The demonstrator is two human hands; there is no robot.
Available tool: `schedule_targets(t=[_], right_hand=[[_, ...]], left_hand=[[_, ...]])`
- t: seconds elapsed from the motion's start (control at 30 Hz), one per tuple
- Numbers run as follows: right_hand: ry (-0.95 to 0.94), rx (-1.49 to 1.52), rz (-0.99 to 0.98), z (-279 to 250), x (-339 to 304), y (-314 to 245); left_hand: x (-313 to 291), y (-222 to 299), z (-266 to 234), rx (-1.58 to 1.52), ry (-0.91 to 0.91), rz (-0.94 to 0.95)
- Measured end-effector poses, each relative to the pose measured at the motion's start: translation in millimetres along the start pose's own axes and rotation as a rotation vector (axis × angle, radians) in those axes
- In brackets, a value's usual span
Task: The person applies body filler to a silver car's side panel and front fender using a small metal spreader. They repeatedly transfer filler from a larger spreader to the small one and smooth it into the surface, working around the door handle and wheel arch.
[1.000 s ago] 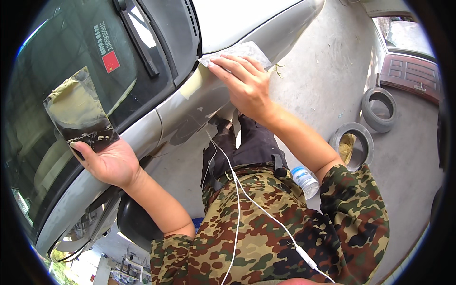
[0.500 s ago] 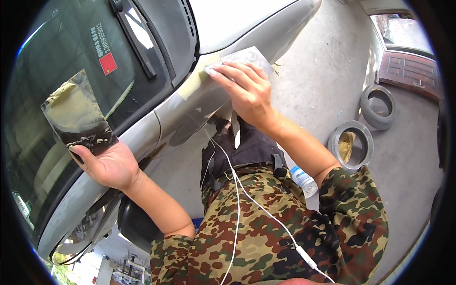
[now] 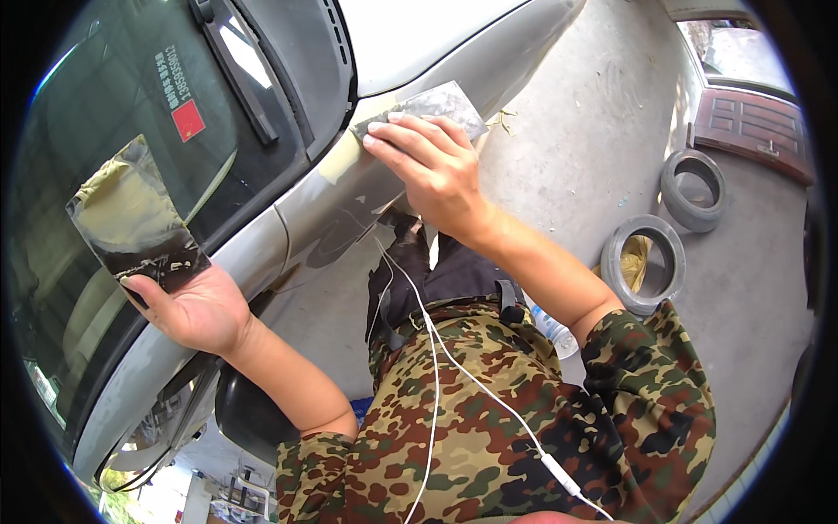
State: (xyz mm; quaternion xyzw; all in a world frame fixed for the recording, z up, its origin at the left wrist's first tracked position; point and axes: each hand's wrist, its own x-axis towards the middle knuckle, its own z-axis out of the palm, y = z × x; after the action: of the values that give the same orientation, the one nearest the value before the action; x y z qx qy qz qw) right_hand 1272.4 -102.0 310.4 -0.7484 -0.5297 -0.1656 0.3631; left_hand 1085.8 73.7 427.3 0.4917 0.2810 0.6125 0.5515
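My left hand (image 3: 199,307) grips the lower end of a dark flat board (image 3: 144,214), its upper half smeared with yellowish filler paste. The board is held up in front of the windscreen. In my right hand (image 3: 436,175) is a wide grey metal filler spreader (image 3: 449,105), the fingers laid flat across it and the thumb hidden. It lies against the silver car fender (image 3: 384,166), just below the bonnet's edge. A pale yellow filler patch (image 3: 340,160) shows on the fender next to the spreader's left end. Grey sanded spots (image 3: 336,240) mark the panel lower down.
The windscreen (image 3: 105,105) with a wiper (image 3: 237,74) is at the left, the white bonnet (image 3: 419,35) ahead. Two tyres (image 3: 668,284) lie on the concrete floor at the right. A plastic bottle (image 3: 559,336) is beside me; a white earphone cable (image 3: 434,375) hangs down my front.
My right hand and the spreader have moved slightly left along the fender. The left hand with the board has shifted a little left and down, and the whole view has moved slightly.
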Motion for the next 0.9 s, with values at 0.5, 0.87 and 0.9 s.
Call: schedule_targets(t=[0.5,0.87,0.9], right_hand=[[0.059,-0.019,0.013,4,-6,25],[0.093,-0.025,0.001,-10,4,30],[0.097,-0.02,-0.006,-9,5,31]], left_hand=[[-3,5,-1,-0.023,-0.031,-0.012],[-2,4,0,-0.019,-0.028,0.003],[-3,4,0,-0.022,-0.026,-0.008]])
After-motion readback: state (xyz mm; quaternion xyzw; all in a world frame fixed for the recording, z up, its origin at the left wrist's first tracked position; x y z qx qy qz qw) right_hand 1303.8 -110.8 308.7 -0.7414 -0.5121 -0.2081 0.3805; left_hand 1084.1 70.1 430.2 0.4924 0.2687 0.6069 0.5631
